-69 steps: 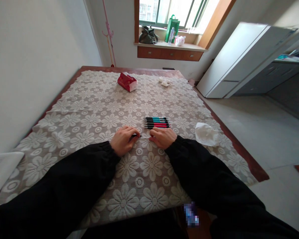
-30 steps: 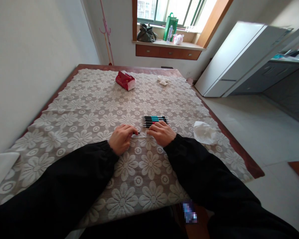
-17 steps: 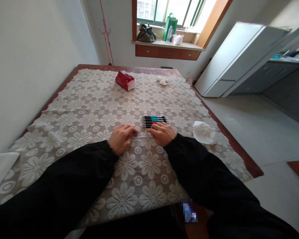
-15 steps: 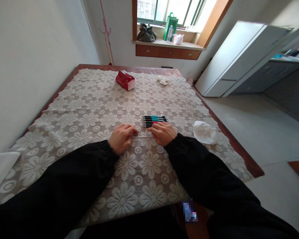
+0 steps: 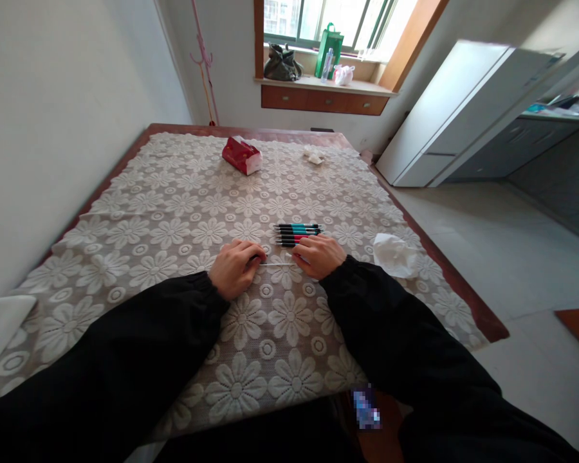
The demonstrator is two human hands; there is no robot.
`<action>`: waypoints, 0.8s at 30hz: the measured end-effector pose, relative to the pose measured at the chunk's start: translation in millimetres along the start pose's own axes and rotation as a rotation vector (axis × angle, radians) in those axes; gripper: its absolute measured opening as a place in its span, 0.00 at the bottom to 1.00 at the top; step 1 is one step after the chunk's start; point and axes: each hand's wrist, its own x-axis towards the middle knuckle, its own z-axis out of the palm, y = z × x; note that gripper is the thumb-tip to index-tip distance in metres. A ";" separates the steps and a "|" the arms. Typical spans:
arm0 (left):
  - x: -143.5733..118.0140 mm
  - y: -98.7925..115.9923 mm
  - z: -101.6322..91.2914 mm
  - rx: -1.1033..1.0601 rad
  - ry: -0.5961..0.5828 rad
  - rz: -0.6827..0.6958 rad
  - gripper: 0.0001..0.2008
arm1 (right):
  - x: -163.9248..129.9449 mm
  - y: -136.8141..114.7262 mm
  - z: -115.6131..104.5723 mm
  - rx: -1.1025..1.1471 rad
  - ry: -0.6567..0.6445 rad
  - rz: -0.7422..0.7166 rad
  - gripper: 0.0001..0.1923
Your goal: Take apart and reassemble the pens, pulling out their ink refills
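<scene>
L hand [image 5: 235,269], ctr of frame, is curled nearly closed, pinching a dark piece [image 5: 264,260], only its tip visible. R hand [image 5: 320,256], just right of ctr, has fingers bent in; can't tell if it grips anything. Thin white strip [image 5: 277,264] spans btwn both hands, mid-frame. Pens [image 5: 296,230], black w/ teal & red, lie in a row just above R hand, partly covered. Crumpled tissue [image 5: 394,255] sits right of ctr, red pack [image 5: 241,155] upper ctr.

The right grip [image 5: 321,256] hides part of the nearest pens [image 5: 286,244]; the left grip [image 5: 236,267] covers most of a dark item [image 5: 265,260]. Below the desk [image 5: 207,206], one object [image 5: 367,409] is pixelated past recognition.
</scene>
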 end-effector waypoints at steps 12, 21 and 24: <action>0.4 3.5 -1.2 0.001 0.012 0.005 0.07 | 0.0 -7.2 2.6 0.257 0.180 -0.247 0.12; -1.8 7.9 -3.2 0.000 0.067 0.146 0.05 | -1.3 -15.2 5.1 0.275 0.174 -0.387 0.12; -2.1 10.8 -5.1 -0.004 0.056 0.197 0.05 | -0.9 -17.4 7.5 0.269 0.163 -0.390 0.12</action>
